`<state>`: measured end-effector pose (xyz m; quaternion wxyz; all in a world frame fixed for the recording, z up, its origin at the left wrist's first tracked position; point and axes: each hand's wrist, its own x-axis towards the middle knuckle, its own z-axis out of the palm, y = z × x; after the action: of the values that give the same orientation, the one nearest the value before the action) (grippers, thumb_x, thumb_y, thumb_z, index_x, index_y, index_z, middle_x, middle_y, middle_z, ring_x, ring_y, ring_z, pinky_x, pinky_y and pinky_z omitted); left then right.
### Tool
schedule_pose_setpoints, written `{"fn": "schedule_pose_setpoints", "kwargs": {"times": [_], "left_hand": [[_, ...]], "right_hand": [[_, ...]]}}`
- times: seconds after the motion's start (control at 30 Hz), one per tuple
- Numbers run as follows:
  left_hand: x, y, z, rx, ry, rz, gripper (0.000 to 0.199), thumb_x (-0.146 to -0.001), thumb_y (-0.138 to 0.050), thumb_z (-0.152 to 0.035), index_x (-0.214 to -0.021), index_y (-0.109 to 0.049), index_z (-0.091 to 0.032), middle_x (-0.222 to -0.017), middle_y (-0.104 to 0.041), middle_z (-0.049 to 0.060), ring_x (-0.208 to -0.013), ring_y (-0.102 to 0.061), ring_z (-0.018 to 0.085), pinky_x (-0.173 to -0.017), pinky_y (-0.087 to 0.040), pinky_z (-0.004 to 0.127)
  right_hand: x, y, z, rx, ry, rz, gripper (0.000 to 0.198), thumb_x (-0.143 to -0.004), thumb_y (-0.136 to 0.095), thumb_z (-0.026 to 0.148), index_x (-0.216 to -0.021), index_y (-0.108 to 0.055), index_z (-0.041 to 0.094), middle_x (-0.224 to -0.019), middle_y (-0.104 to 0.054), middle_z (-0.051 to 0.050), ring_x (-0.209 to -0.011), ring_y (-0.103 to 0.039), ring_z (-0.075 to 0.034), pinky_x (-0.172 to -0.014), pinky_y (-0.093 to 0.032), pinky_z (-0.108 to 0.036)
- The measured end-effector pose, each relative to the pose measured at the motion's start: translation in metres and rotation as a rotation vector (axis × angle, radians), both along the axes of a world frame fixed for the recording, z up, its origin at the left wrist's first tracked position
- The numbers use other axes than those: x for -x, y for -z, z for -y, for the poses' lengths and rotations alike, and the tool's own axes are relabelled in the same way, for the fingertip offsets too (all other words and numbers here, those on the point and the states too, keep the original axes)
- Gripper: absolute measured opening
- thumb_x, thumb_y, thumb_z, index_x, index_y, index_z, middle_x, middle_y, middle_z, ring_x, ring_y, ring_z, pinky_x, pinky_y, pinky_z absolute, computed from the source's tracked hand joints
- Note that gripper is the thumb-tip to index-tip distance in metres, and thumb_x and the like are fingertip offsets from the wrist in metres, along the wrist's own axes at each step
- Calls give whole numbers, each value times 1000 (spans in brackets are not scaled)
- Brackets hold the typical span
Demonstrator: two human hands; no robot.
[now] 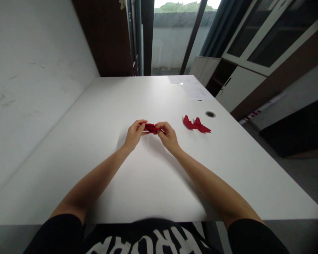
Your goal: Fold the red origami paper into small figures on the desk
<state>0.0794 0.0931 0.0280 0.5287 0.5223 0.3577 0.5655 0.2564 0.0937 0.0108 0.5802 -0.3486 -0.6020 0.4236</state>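
A piece of folded red paper is held between my two hands, just above the white table. My left hand pinches its left end, thumb and fingers closed on it. At the other end, my right hand grips the paper in the same way. Parts of the paper are hidden behind my fingers, so its full shape does not show. To the right of my right hand, two red folded paper figures with pointed tips lie side by side on the table, touching or overlapping.
The white table runs up to a wall on the left. Printed sheets lie at its far right corner, with a round cable hole nearer. Cabinets stand beyond the right edge, and a glass door is behind.
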Motion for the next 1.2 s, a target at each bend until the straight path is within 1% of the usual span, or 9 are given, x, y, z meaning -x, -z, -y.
{"fn": "schedule_pose_setpoints", "kwargs": {"times": [0.13,0.3,0.4,0.5,0.57,0.67,0.97,1.1,1.2], "left_hand": [[-1,0,0,-14,29,18,40,-91,-67,-51,-114,-62,-19,-116,-71,11,-104,-71,22,-92,-61,44],[-1,3,-3,-56,7,-15,40,-92,-64,-53,-112,-64,-18,-113,-72,11,-98,-71,19,-92,-60,42],[0,5,-3,-99,-11,-75,40,-93,-62,-54,-111,-66,-19,-110,-73,9,-95,-71,18,-89,-60,37],[1,5,-1,-125,-32,-160,38,-94,-61,-54,-107,-69,-19,-104,-73,8,-88,-69,15,-83,-59,32],[1,5,1,-138,-30,-214,36,-94,-60,-52,-106,-70,-19,-102,-73,7,-86,-68,15,-83,-58,30],[0,3,3,-139,17,-236,35,-95,-60,-50,-112,-69,-21,-109,-72,7,-95,-67,17,-85,-56,30],[-7,0,6,-1,130,-80,36,-95,-60,-51,-116,-63,-23,-127,-67,10,-109,-66,20,-86,-55,31],[-9,3,5,-4,181,-31,39,-91,-68,-44,-124,-60,-23,-134,-64,12,-119,-63,23,-94,-54,34],[-9,4,3,35,180,34,32,-92,-64,-37,-121,-59,-24,-133,-64,10,-119,-63,23,-96,-54,37]], "right_hand": [[-1,3,0,-22,61,76,15,-84,-63,24,-99,-61,24,-106,-66,-4,-96,-64,-19,-84,-56,-37],[0,-2,2,36,16,15,25,-86,-68,36,-107,-60,26,-105,-67,-3,-95,-67,-19,-81,-58,-36],[0,-5,3,80,-28,-25,30,-88,-67,48,-107,-60,26,-102,-67,-2,-86,-67,-17,-73,-58,-32],[0,-6,3,114,-36,-7,31,-90,-63,53,-102,-63,25,-91,-66,0,-74,-63,-14,-69,-55,-30],[-1,-7,2,110,-37,34,30,-91,-62,53,-98,-65,24,-86,-66,0,-73,-61,-14,-71,-54,-30],[-2,-9,2,111,-27,87,30,-92,-61,52,-93,-66,23,-83,-67,0,-74,-61,-15,-71,-52,-29],[-3,-8,-1,15,103,231,20,-90,-63,43,-88,-67,24,-91,-68,-2,-79,-62,-17,-68,-51,-30],[-3,-9,1,-38,152,263,19,-92,-61,41,-85,-66,24,-90,-66,-2,-80,-61,-17,-66,-51,-29],[-2,-14,5,-92,146,279,13,-93,-60,37,-90,-66,25,-96,-64,-3,-85,-63,-18,-65,-54,-30]]}}
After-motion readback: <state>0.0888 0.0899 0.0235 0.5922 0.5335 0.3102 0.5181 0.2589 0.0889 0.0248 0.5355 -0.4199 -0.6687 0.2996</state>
